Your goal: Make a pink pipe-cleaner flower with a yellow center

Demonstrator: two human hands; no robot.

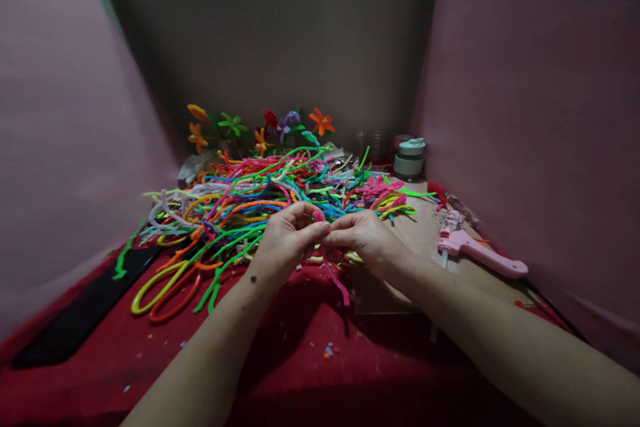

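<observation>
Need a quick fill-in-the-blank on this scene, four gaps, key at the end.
1. The fuzzy piece at the fingers of the left hand and right hand is coloured ____.
2. The glue gun lies to the ____ of both hands.
3. The flat black item lies to the ____ of both hands.
4. The cloth under the pile of stems is coloured ____.
Missing words: pink; right; left; red.

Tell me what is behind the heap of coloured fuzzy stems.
Behind the heap are fuzzy flowers in orange, green, red and purple, with a dark wall beyond. Their lower ends, and whatever supports them, are hidden.
</observation>
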